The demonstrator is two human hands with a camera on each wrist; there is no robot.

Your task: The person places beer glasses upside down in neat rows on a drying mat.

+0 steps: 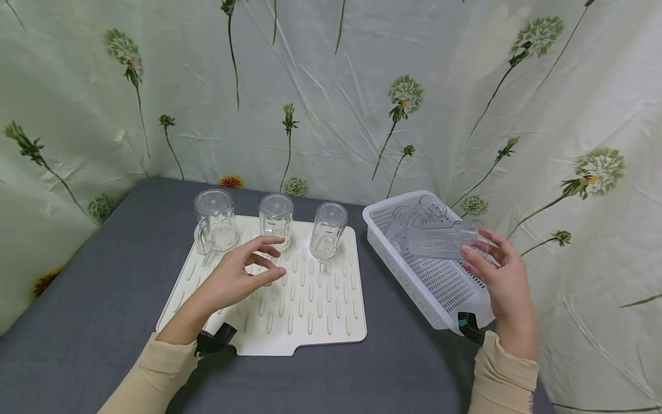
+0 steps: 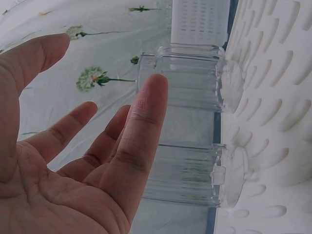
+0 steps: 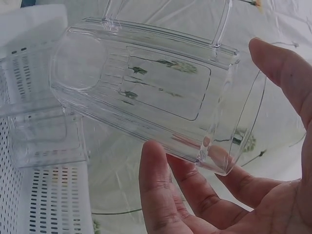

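Observation:
My right hand [image 1: 499, 267] holds a clear glass mug [image 1: 434, 241] by one end, tipped on its side over the white basket. In the right wrist view the mug [image 3: 161, 87] has its handle upward, with my thumb above its wide end and fingers below. My left hand [image 1: 243, 273] hovers over the white draining board [image 1: 305, 339], fingers loosely bent and nothing in them. Bottom up on or by the board stand a left mug [image 1: 217, 215], a middle mug [image 1: 274, 213] and a right mug [image 1: 329, 224]; my left fingertips partly cover the middle one.
The white perforated basket [image 1: 414, 293] stands on the right of the grey-covered table [image 1: 98, 322], with more clear mugs [image 1: 431, 208] at its far end. A flower-printed curtain [image 1: 331, 115] hangs behind the table and along its sides.

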